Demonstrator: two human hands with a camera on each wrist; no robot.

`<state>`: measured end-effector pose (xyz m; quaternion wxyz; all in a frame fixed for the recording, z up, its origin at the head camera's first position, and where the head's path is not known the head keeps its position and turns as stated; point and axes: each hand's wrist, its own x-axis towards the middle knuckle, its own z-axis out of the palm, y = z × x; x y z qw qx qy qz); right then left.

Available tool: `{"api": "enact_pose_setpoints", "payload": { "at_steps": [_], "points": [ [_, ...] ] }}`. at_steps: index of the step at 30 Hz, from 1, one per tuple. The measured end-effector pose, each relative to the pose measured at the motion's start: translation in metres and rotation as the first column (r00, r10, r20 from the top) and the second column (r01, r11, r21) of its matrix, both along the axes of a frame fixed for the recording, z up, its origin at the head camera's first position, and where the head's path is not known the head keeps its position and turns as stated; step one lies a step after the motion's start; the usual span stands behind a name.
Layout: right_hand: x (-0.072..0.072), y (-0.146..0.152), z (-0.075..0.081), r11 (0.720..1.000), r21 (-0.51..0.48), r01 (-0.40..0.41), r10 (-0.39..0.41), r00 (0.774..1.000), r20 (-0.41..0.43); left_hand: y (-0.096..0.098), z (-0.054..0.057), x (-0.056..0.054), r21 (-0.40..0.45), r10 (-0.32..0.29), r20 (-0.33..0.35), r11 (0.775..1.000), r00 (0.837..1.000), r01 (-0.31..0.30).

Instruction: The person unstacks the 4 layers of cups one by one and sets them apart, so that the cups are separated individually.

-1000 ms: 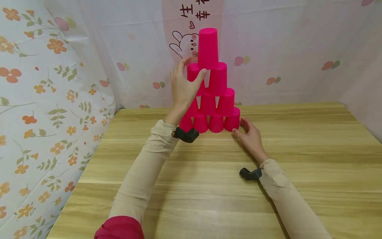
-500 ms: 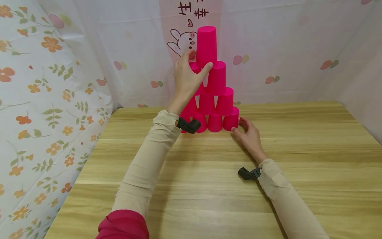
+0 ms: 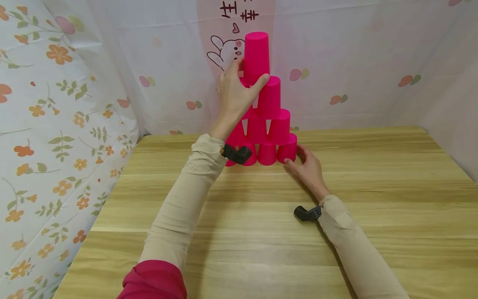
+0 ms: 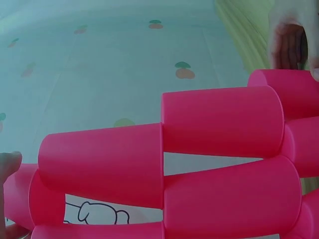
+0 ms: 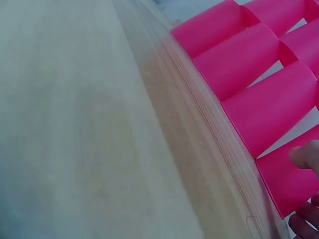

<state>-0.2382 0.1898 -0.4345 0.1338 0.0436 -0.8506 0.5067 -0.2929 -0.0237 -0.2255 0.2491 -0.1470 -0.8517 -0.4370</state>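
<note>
A pyramid of bright pink upside-down plastic cups rises in four tiers in the head view. My left hand (image 3: 236, 94) holds the top cup (image 3: 257, 57) low on its body, thumb across the front and fingers behind its left side. Part of the second-tier left cup is hidden behind this hand. Down at the right end of the bottom row, my right hand (image 3: 309, 169) holds the corner cup (image 3: 287, 148) between thumb and fingers. The right wrist view shows the thumb (image 5: 306, 155) on that cup's side. Tiered cups (image 4: 224, 122) fill the left wrist view.
The pyramid stands near the back edge of a wooden table (image 3: 254, 236). Behind it hangs a pale curtain (image 3: 328, 62) with printed fruit and a rabbit drawing; a flowered curtain (image 3: 56, 137) covers the left side. Each wrist carries a black camera mount (image 3: 308, 213).
My left hand has risen slightly, its thumb sliding rightward across the front of the top cup. The right thumb has shifted left onto the corner cup's front. The pyramid still stands.
</note>
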Motion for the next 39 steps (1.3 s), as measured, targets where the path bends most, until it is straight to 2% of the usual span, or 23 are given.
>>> {"api": "enact_pose_setpoints", "payload": {
  "at_steps": [8,17,26,34,39],
  "points": [
    [-0.005,-0.002,-0.001,1.0,0.024,0.018,-0.018,1.0,0.002,0.002,0.001,0.0,-0.033,0.037,-0.022,0.999,0.999,-0.038],
    [-0.004,0.0,0.0,0.998,0.038,0.055,-0.054,0.999,-0.005,0.003,0.0,-0.003,-0.048,0.039,-0.055,0.998,0.998,-0.042],
    [-0.005,-0.001,0.001,0.997,0.059,0.057,-0.057,0.998,-0.003,-0.001,0.001,-0.001,0.022,0.012,-0.072,1.0,0.997,-0.011],
    [-0.005,-0.002,-0.001,0.995,0.071,0.066,-0.065,0.998,-0.013,-0.014,0.005,0.002,0.122,-0.033,-0.166,0.991,0.986,0.053],
    [-0.005,-0.002,-0.003,0.996,0.062,0.064,-0.064,0.998,-0.011,-0.028,0.007,0.007,0.145,-0.003,-0.208,0.989,0.978,0.034]
  ]
}}
